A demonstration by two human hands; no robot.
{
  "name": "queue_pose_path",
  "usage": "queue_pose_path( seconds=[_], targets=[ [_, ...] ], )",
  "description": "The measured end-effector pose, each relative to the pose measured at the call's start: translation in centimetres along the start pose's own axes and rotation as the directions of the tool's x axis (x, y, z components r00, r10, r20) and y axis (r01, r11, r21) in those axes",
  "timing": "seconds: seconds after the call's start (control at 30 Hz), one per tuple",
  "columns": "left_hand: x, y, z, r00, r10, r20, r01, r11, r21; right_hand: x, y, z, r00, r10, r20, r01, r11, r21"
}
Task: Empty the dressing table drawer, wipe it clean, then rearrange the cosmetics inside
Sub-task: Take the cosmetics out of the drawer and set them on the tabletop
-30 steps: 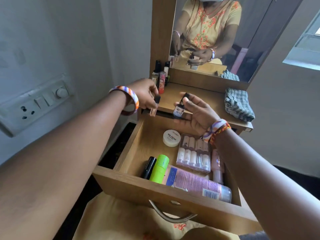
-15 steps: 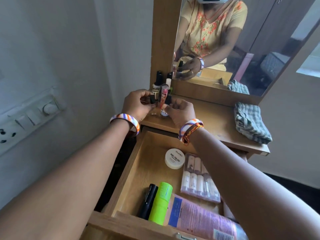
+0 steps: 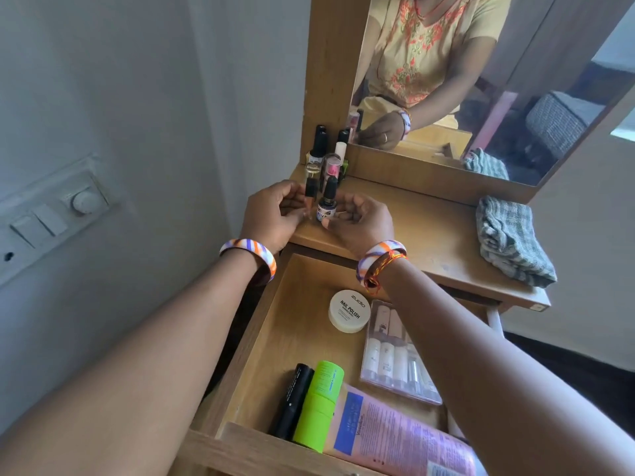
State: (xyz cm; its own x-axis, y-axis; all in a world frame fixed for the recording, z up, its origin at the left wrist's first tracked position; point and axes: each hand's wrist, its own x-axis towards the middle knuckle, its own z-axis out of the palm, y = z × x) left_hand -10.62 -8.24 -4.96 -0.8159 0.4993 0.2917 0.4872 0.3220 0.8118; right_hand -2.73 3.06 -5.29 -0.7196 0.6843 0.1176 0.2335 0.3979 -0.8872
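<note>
You get soft, even daylight; the mirror [image 3: 481, 97] reflects a bright window patch at its right edge. Shadows stay faint. Wide-angle distortion bends the edges, and your near forearms blur slightly.

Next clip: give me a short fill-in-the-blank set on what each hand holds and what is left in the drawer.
1. The left hand holds a slim tube with a square ____ cap.
2. The right hand holds a small nail polish bottle over the ____ of the dressing table.
3. The round white tub in the drawer is labelled nail ____.
4. The folded checked cloth lies on the tabletop to the ____ of the hands.

Missing words: black; tabletop; polish; right
</note>
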Motion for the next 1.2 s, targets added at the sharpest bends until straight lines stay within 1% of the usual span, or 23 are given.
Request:
queue_pose_path(
  seconds=[0.23, 0.5, 0.73, 1.2],
  targets=[
    [-0.7, 0.0, 0.6, 0.995, 0.013, -0.098, -0.012, 1.0, 0.002, -0.2, -0.2, 0.0, 0.999, 0.034, -0.005, -0.034, 0.999, 0.004],
    [-1.0, 0.0, 1.1, 0.995, 0.005, -0.104, 0.0, 0.999, 0.042, 0.1, 0.0, 0.0, 0.999, 0.051, 0.009, -0.051, 0.999, 0.007],
    [-0.9, -0.1, 1.3, 0.986, 0.019, -0.165, -0.009, 0.998, 0.063, 0.1, 0.3, 0.1, 0.999, 0.04, -0.006, -0.04, 0.999, 0.012],
    [-0.7, -0.3, 1.5, 0.982, -0.017, -0.187, 0.021, 1.0, 0.02, 0.1, -0.1, 0.0, 0.999, 0.051, -0.015, -0.051, 0.999, -0.003]
  ],
)
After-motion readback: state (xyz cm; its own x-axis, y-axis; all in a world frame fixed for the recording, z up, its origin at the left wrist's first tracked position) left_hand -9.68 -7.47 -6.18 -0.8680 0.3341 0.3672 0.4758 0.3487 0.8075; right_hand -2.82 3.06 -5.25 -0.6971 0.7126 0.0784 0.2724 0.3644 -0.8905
